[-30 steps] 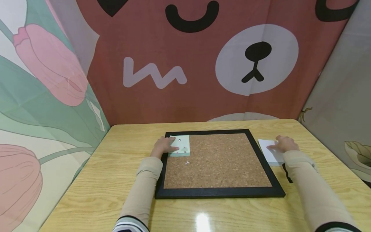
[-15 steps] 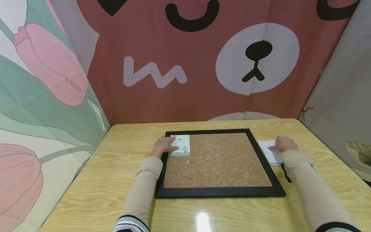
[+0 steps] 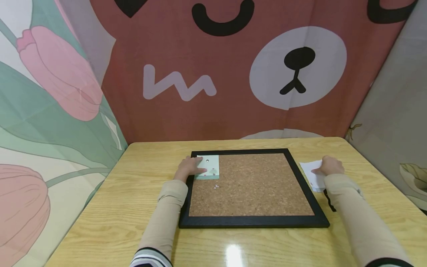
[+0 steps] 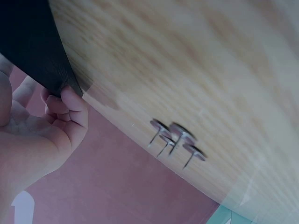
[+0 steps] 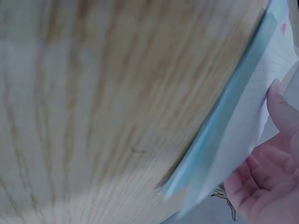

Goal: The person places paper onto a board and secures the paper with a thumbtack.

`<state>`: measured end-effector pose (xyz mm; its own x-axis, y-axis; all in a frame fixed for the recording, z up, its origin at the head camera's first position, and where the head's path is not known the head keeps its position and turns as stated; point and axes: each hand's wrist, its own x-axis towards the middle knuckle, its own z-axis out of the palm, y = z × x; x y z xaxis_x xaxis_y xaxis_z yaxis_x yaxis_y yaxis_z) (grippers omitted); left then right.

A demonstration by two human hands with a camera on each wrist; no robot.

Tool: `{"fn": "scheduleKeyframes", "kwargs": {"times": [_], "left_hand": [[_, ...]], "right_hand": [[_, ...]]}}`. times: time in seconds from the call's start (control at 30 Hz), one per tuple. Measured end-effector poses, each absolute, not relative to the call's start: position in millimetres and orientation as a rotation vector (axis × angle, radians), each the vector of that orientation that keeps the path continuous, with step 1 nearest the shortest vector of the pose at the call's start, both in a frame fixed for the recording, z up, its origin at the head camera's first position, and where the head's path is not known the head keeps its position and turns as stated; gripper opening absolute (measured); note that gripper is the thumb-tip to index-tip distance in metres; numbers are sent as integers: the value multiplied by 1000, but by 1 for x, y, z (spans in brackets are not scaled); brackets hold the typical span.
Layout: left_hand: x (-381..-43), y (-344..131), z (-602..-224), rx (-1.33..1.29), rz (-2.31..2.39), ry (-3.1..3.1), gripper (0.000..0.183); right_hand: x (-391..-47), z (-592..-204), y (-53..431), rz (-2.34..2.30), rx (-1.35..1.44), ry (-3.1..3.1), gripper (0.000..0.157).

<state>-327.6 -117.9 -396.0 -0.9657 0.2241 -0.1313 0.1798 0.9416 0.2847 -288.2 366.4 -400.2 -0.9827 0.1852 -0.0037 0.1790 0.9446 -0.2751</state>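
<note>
My left hand rests on the upper left corner of the black-framed cork board. Its thumb and index finger lie straight on a pale green note sheet, pressing it to the cork. In the left wrist view, the other fingers bend against the frame's outer edge. Right of the board, my right hand pinches the top sheet of a notepad, lifted from the bluish sheets beneath. A small metal dot shows near the top of the green note.
Several thumbtacks lie on the table in the left wrist view. Tiny shiny bits sit on the cork below the note. A dark, thin object lies beside my right sleeve. Printed cloth hangs behind the table.
My right hand has curled in around the pad's top sheet, and the sheet has lifted and shifted slightly right. My left hand and the board have stayed in place.
</note>
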Motion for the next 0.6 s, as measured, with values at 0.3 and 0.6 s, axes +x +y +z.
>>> {"fn": "scheduleKeyframes", "kwargs": {"times": [0.3, 0.6], "left_hand": [[-327, -118, -395, 302, 406, 2936, 65], [-329, -119, -397, 287, 409, 2937, 65]], "right_hand": [[-287, -400, 371, 382, -273, -3004, 47], [-283, -395, 383, 384, -91, -2903, 24]]}}
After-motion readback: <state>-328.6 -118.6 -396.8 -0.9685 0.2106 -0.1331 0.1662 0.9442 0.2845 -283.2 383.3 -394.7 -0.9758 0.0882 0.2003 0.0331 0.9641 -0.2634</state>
